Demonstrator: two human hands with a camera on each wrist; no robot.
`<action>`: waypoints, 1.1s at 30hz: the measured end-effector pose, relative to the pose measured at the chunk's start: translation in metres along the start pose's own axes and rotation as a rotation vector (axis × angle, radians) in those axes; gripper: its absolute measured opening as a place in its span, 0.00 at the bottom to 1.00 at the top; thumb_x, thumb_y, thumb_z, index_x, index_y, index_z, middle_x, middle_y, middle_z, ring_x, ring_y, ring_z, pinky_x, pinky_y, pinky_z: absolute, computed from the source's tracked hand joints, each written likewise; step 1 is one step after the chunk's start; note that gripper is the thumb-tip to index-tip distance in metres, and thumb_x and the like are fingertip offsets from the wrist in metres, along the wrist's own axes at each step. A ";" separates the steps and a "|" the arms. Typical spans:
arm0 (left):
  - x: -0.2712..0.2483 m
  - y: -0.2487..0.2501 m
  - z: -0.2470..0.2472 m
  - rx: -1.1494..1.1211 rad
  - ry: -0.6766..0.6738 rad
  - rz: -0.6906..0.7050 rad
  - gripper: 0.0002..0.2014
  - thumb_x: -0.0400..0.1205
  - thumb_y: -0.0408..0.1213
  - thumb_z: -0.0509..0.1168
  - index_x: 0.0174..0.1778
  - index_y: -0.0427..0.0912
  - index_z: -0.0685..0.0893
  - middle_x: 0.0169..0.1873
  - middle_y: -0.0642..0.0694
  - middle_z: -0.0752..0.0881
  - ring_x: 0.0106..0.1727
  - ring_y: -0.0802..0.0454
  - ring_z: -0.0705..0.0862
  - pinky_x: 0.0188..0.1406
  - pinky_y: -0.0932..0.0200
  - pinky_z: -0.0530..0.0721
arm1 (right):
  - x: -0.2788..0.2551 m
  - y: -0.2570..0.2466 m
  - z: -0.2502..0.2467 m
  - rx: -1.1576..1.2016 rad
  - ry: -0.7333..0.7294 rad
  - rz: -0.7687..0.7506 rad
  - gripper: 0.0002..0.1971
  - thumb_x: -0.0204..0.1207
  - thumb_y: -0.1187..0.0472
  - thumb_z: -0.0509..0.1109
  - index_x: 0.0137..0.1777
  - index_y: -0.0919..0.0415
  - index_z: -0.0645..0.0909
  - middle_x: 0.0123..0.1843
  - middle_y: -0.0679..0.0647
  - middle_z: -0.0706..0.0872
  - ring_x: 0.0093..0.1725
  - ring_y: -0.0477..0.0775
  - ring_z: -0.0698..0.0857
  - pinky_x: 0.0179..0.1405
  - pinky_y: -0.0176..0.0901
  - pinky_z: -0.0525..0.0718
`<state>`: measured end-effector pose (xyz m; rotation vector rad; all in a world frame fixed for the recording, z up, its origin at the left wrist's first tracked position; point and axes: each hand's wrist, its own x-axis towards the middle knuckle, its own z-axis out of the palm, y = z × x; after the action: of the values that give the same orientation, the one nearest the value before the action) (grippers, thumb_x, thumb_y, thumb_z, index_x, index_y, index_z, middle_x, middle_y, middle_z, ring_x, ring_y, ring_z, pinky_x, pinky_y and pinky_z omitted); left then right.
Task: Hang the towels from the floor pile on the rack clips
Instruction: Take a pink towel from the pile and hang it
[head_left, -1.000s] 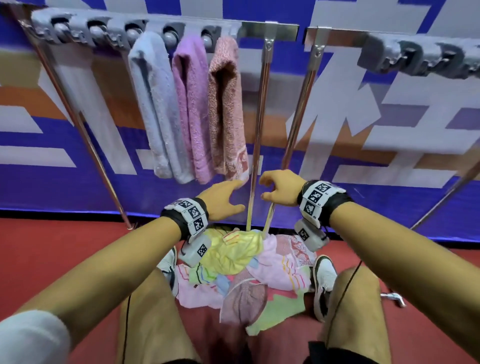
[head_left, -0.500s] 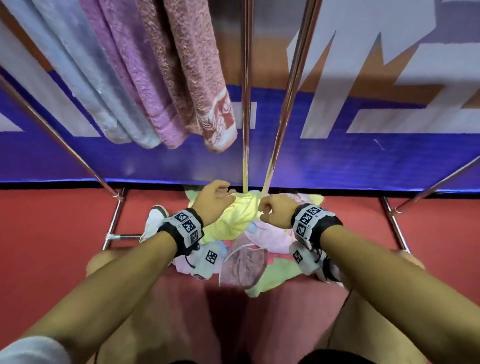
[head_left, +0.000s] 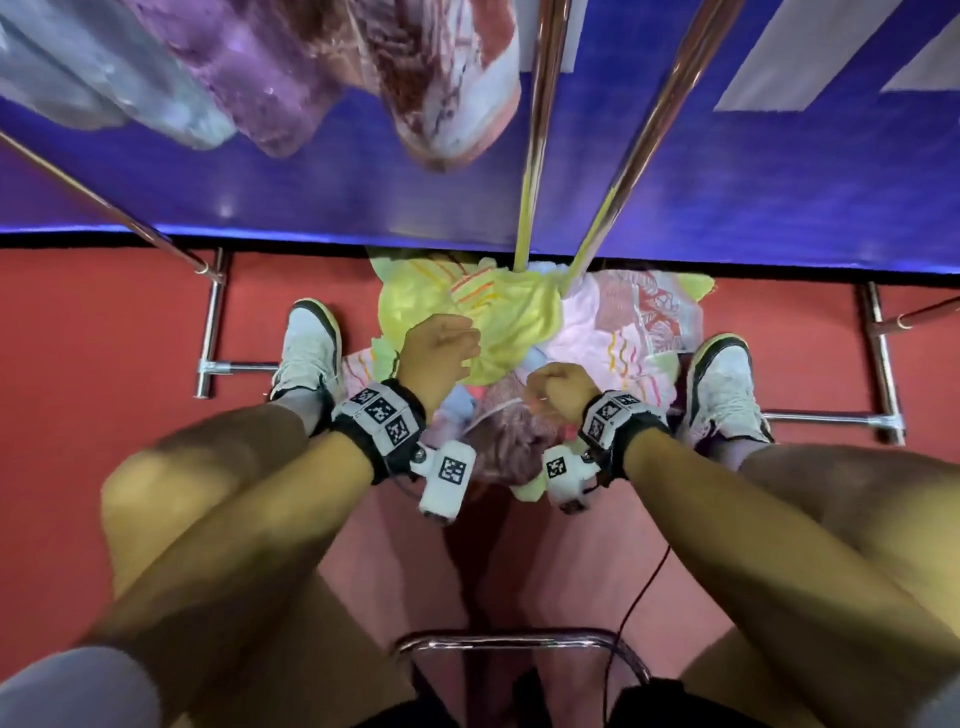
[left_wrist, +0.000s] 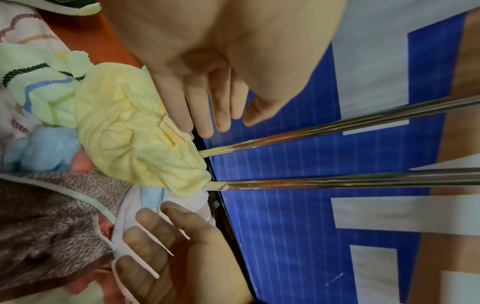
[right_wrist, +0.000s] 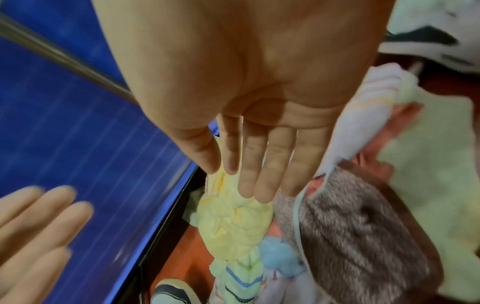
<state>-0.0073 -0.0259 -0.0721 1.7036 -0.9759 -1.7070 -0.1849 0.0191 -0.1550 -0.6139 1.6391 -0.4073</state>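
Note:
A pile of towels lies on the red floor between my shoes, at the foot of the rack poles (head_left: 540, 130). A crumpled yellow towel (head_left: 498, 322) tops it, with a brown-grey towel (head_left: 511, 441) nearer me and a pink patterned one (head_left: 623, 332) to the right. My left hand (head_left: 439, 353) hovers over the yellow towel (left_wrist: 135, 139), fingers (left_wrist: 207, 115) straight and holding nothing. My right hand (head_left: 561, 387) is just over the brown towel (right_wrist: 363, 236) with straight fingers (right_wrist: 259, 174), also holding nothing. Grey (head_left: 130, 78), purple (head_left: 270, 78) and pink (head_left: 457, 78) towels hang above.
A blue banner wall (head_left: 779, 197) stands right behind the pile. Chrome rack feet (head_left: 210, 332) (head_left: 878, 364) lie on the floor to either side, outside my white shoes (head_left: 311, 343) (head_left: 722, 384). A chrome curved bar (head_left: 498, 636) sits close under me, with a thin red cable (head_left: 639, 597).
Both hands have dropped from the height of the hanging towels' bottom ends down to the floor pile. My head has bent low, so the rack clips have left the view.

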 end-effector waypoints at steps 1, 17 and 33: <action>0.004 -0.007 -0.001 -0.008 0.040 -0.002 0.06 0.83 0.27 0.66 0.45 0.44 0.82 0.45 0.40 0.86 0.49 0.42 0.85 0.42 0.57 0.80 | 0.011 0.007 0.005 0.077 -0.018 0.035 0.18 0.80 0.75 0.59 0.31 0.60 0.80 0.29 0.60 0.81 0.18 0.51 0.79 0.17 0.33 0.72; 0.030 -0.047 0.001 0.112 0.102 0.013 0.08 0.81 0.26 0.67 0.40 0.43 0.82 0.43 0.37 0.86 0.53 0.33 0.87 0.45 0.53 0.82 | 0.081 0.059 0.072 0.013 -0.028 0.097 0.03 0.79 0.60 0.70 0.51 0.53 0.81 0.29 0.56 0.83 0.22 0.54 0.81 0.16 0.38 0.76; -0.021 -0.042 0.010 0.388 -0.008 0.190 0.07 0.73 0.36 0.64 0.36 0.55 0.82 0.43 0.46 0.90 0.50 0.45 0.88 0.54 0.47 0.87 | -0.002 -0.015 0.029 -0.162 0.236 -0.181 0.13 0.76 0.64 0.61 0.34 0.68 0.83 0.30 0.61 0.81 0.30 0.57 0.80 0.33 0.49 0.79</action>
<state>-0.0111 0.0169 -0.0940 1.7670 -1.4993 -1.4703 -0.1535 0.0107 -0.1490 -0.8661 1.8602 -0.4963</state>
